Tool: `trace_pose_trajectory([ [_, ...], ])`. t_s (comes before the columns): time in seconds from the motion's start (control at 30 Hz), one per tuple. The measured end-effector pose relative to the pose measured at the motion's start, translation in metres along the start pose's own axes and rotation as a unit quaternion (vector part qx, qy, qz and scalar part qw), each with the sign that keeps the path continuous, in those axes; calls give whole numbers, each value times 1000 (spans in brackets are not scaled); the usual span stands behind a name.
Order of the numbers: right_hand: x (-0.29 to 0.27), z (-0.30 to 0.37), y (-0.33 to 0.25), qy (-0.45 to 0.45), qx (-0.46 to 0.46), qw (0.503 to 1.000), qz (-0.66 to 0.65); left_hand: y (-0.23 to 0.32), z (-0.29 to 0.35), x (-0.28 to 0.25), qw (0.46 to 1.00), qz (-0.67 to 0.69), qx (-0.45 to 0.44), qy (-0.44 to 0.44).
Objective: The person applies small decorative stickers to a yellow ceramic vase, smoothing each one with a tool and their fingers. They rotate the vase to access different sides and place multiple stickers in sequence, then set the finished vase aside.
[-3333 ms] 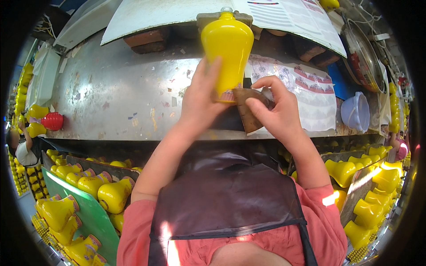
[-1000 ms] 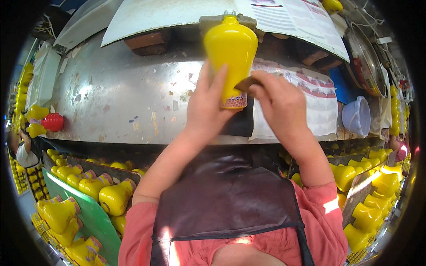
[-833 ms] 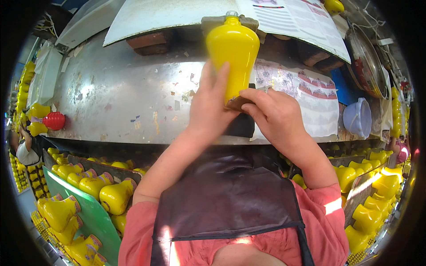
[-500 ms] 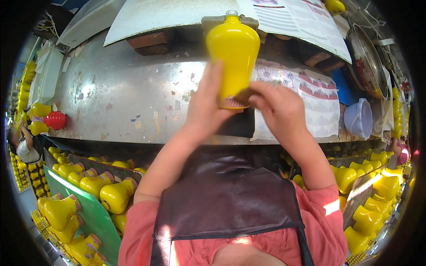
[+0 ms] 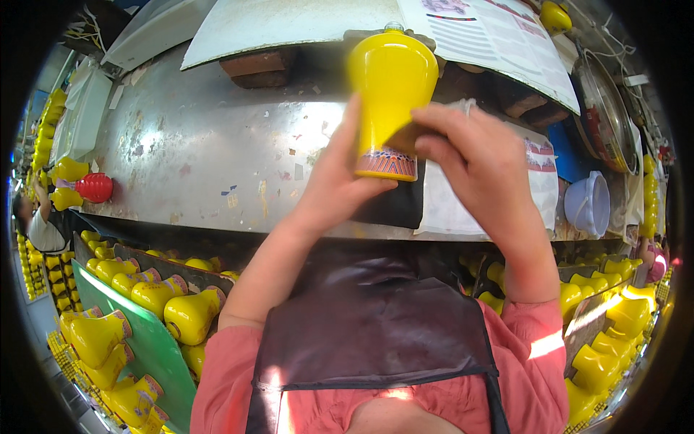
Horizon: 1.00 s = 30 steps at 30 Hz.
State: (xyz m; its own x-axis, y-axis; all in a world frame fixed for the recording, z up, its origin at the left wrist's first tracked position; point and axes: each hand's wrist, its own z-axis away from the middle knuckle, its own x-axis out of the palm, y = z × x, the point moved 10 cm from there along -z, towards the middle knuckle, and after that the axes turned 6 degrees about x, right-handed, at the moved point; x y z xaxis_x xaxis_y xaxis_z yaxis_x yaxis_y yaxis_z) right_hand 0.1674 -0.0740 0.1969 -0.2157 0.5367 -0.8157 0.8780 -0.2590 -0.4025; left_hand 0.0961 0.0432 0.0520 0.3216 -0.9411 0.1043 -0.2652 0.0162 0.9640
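Note:
A glossy yellow bottle (image 5: 394, 87) lies along the bench with its clear neck pointing away from me. Its neck end rests on a dark support (image 5: 354, 36) at the far side. Around the base runs a patterned band (image 5: 387, 163) in pink and blue. My left hand (image 5: 334, 173) is closed on the base end, thumb up the left side and fingers beneath. In my right hand (image 5: 481, 148) a thin brown flat piece (image 5: 405, 137), like a scraper, is pinched between thumb and fingers. Its edge lies against the bottle just above the band.
Printed sheets (image 5: 463, 202) lie right of the bottle, and a pale lilac bucket (image 5: 587, 206) stands farther right. A red ribbed object (image 5: 95, 187) sits at the bench's left end. Racks of yellow bottles (image 5: 191, 315) flank me. Another person (image 5: 45, 224) is at far left.
My right hand has shifted slightly right and up with the brown piece, uncovering more of the patterned band. The whole view has moved a little; the left hand keeps its hold.

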Motion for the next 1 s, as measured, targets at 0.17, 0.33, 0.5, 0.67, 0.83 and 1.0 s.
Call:
trace_pose_trajectory([
  [0.17, -2, -11, -13, -23, -34, 999, -14, 4, 0, -4, 999, -50, -3, 7],
  [0.33, -7, -13, -11, 9, -7, 998, 55, 5, 0, -3, 992, -127, -12, -17],
  [0.5, 3, -7, -9, -21, -11, 998, 52, 6, 0, -2, 987, -159, 15, -17],
  [0.67, -7, 0, -8, 38, -39, 999, 3, 3, 0, -1, 985, -168, 25, -17],
  [0.83, -4, 3, -5, 52, -30, 998, 22, 8, 0, 0, 979, -199, 54, -4],
  [1.0, 13, 10, -11, 13, -42, 992, 116, 14, 3, 8, 947, -301, 114, 14],
])
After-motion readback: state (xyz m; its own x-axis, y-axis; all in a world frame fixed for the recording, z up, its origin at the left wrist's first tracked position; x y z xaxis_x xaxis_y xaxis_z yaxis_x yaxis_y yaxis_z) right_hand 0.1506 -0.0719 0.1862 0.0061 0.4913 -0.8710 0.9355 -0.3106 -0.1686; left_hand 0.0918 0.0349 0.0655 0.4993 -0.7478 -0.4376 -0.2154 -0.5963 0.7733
